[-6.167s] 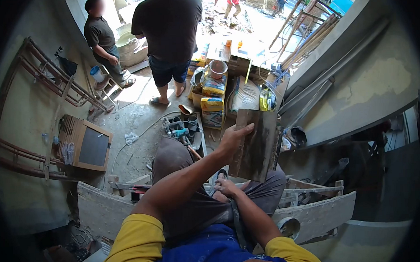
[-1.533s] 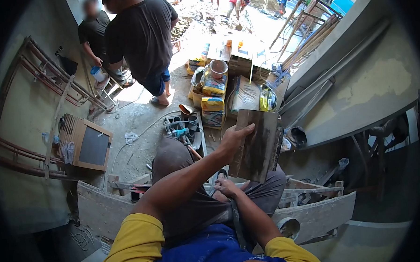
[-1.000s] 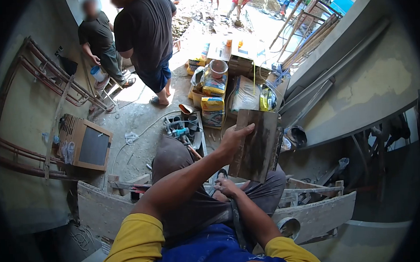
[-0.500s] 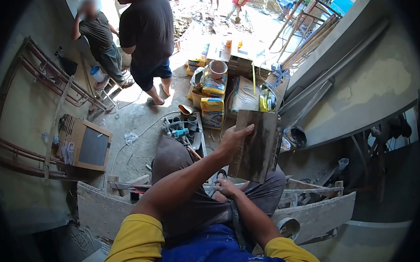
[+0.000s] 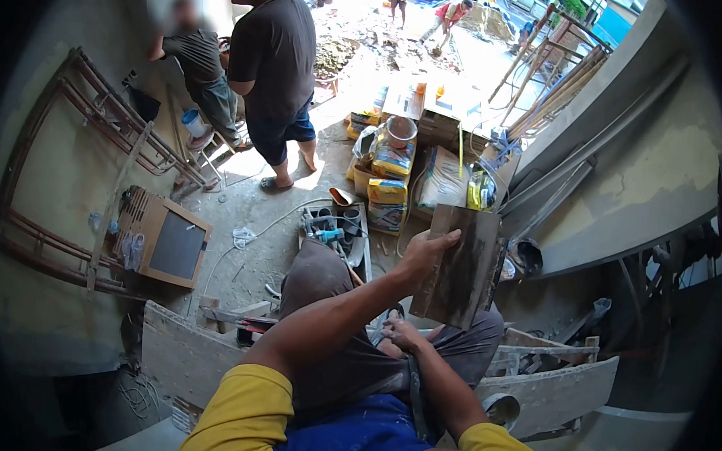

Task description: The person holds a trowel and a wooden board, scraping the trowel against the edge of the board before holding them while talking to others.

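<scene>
My left hand point(image 5: 429, 255) grips the edge of a flat, dark-stained wooden board point(image 5: 469, 265), thumb on its upper face and fingers underneath. The board is tilted above my right knee. My right hand point(image 5: 402, 334) rests low between my legs beside my foot. Its dusty fingers look loosely extended, with no object visible in them. The foot is partly hidden by that hand and my trousers.
I sit on a worn wooden plank point(image 5: 177, 346). A tool box point(image 5: 361, 262) lies ahead, with cement bags point(image 5: 388, 194) behind it. A brown cabinet point(image 5: 172, 246) and metal frames point(image 5: 48, 263) are left. Two people stand ahead left. A metal can point(image 5: 502, 410) sits by my right elbow.
The whole scene has shifted right and slightly down as my head moved. My left hand still holds the board, and my right hand stays low between my legs.
</scene>
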A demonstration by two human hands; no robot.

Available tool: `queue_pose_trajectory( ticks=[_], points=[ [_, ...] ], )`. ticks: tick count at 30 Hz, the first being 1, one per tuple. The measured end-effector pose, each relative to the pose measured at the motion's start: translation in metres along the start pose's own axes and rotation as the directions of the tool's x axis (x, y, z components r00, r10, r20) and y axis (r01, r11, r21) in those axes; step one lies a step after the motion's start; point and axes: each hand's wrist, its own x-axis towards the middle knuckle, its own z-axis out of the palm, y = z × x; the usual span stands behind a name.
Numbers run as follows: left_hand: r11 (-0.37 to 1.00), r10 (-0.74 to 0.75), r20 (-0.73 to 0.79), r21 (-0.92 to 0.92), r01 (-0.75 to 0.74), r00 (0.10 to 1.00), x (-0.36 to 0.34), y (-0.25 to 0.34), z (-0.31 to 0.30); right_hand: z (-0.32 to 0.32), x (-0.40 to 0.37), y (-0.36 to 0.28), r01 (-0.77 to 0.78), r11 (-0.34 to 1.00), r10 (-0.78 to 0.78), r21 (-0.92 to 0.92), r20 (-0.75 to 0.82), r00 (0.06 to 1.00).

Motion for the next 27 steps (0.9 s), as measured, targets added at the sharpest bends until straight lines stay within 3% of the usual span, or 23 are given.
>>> queue_pose_trajectory(
  ticks=[6, 14, 21, 27],
  points=[
    [0.998, 0.016, 0.034, 0.058, -0.018, 0.999, -0.002, 0.002, -0.001, -0.002, -0.001, -0.004, 0.026, 0.996, -0.026, -0.090, 0.008, 1.000],
    [1.000, 0.006, 0.043, 0.015, -0.007, 0.999, -0.002, 0.002, 0.000, 0.004, 0.003, 0.005, -0.070, 0.997, 0.069, 0.027, 0.015, 0.997],
    [1.000, 0.011, 0.049, 0.004, -0.012, 0.999, 0.001, 0.000, -0.002, 0.006, 0.007, 0.012, 0.009, 0.998, -0.009, -0.057, 0.007, 1.000],
    [1.000, 0.003, 0.050, 0.021, -0.004, 0.999, 0.002, -0.002, -0.003, 0.004, 0.005, 0.006, -0.077, 0.997, 0.076, 0.013, 0.025, 0.997]
  ],
)
